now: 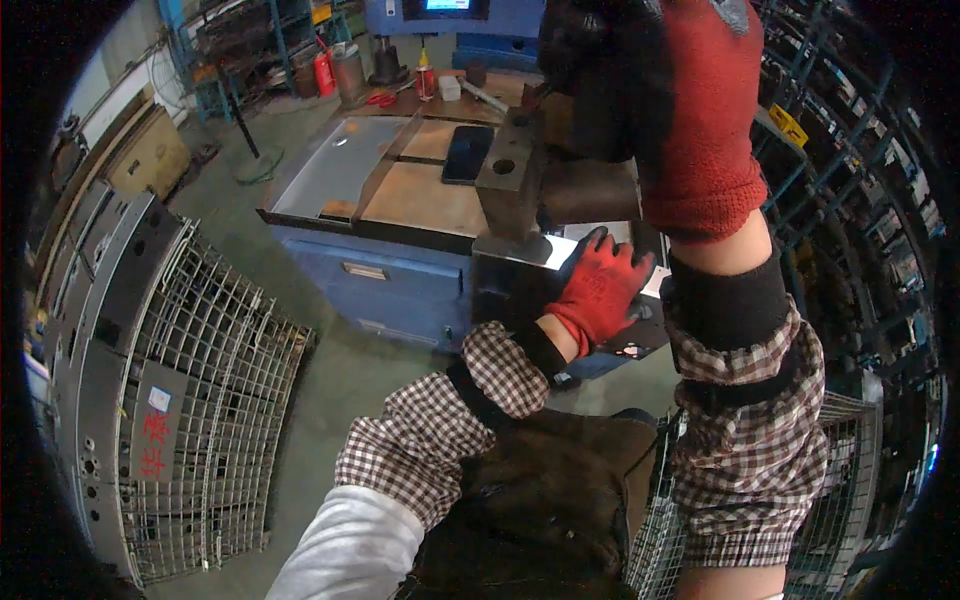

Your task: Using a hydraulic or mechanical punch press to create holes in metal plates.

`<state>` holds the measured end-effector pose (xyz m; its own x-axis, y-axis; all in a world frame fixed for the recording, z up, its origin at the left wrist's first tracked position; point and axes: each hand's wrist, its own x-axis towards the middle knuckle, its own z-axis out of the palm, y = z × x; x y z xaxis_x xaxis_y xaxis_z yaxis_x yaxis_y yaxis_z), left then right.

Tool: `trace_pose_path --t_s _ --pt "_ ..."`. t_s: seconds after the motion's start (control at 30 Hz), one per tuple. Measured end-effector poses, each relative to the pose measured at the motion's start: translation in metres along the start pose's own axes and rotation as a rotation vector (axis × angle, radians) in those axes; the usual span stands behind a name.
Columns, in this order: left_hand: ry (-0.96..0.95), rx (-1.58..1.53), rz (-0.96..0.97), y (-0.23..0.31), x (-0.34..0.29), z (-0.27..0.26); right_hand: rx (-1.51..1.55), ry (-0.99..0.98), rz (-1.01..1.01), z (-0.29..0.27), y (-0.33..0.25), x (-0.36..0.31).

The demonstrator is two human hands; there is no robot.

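Note:
My left hand (600,290), in a red glove with dark fingertips, lies over a pale flat piece (562,252) at the near corner of the bench. Its fingers are spread, and the piece shows on both sides of the hand. Just beyond stands an upright dark steel block (510,185) with round holes, on a wider base. High and close to the camera, my right hand (690,110) wears the same kind of glove. Its fingers look curled, and what they grip is hidden by the dark glove. A brown, rounded metal part (590,190) sits below it.
On the bench (425,205) lie a dark phone (468,155), a grey sheet (345,165), red-handled scissors (382,99) and a small bottle (425,80). A wire mesh cage (215,400) stands at left. Loaded racks (850,150) line the right. A blue machine with a lit screen (448,5) is behind.

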<state>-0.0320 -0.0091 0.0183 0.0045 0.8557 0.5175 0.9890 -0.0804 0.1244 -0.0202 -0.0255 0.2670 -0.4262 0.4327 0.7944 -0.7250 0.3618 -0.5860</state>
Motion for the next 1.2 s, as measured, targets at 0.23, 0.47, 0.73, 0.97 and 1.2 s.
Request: trace_pose_path --t_s 0.23,0.47,0.73,0.97,1.2 --pt "-0.016 -0.026 0.018 0.009 0.008 0.005 -0.933 -0.138 -0.566 -0.035 0.018 0.004" --pt "-0.051 -0.019 0.028 0.016 0.015 0.004 -0.411 -0.207 -0.241 -0.031 0.006 -0.008" --pt "-0.106 0.087 0.022 0.018 0.018 0.012 -1.065 -0.038 -0.877 -0.041 0.044 -0.005" --pt "-0.064 0.198 0.018 0.007 0.015 0.049 -1.062 0.001 -0.924 -0.037 0.044 -0.005" --pt "-0.066 0.108 -0.021 0.009 0.013 0.067 -1.073 0.023 -0.948 -0.04 0.043 -0.002"
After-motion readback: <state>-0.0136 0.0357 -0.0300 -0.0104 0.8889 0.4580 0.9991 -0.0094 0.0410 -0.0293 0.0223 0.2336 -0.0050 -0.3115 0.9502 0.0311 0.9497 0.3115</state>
